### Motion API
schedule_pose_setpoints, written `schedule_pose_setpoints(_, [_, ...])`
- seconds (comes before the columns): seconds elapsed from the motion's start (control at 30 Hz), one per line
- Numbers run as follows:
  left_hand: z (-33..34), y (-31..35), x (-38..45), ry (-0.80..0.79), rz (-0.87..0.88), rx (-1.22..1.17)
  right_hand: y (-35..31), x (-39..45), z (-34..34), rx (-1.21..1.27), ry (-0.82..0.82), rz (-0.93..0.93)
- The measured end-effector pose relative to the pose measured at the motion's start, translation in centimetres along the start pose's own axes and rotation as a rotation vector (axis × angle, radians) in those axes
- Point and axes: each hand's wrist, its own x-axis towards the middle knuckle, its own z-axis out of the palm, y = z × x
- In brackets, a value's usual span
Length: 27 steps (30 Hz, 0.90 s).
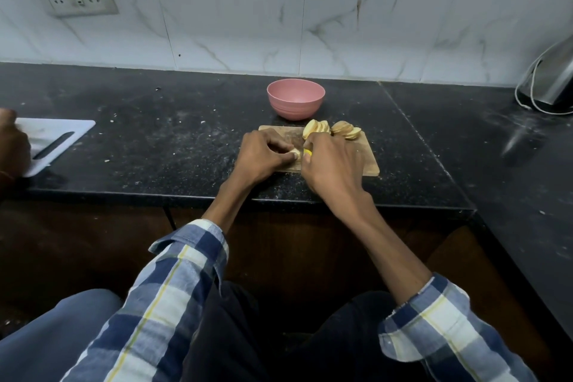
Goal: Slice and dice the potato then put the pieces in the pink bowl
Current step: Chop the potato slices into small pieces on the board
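A small wooden cutting board [367, 161] lies on the black counter. Round potato slices [316, 128] lean in a row at its far edge, with a second cluster of slices [348, 131] to their right. My left hand [263, 155] pinches a pale potato piece [295, 152] on the board. My right hand [333, 161] grips a knife by its yellow handle [307, 151]; the blade is hidden between my hands. The pink bowl [296, 98] stands just behind the board, and nothing shows inside it.
A white cutting board [59, 136] with a dark slot lies at the counter's left, with another person's hand [12, 146] on it. A steel appliance with a white cord [548, 84] stands at the far right. The counter's front edge [279, 198] runs below my wrists.
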Motion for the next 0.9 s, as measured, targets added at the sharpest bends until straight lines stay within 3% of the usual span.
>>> schedule_pose_setpoints(0.5, [-0.2,0.0,0.3,-0.017,-0.002,0.012,0.4,-2.3,-3.9,-0.044,-0.121,0.029])
schedule_pose_setpoints(0.77, [-0.3,-0.1,0.0,0.033,-0.023,0.0,0.6,-2.9,-2.1,-0.002,0.072,-0.005])
schedule_pose_setpoints(0.9, [-0.2,0.0,-0.1,0.033,-0.001,0.012,-0.2,-2.1,-0.6,0.0,0.063,-0.01])
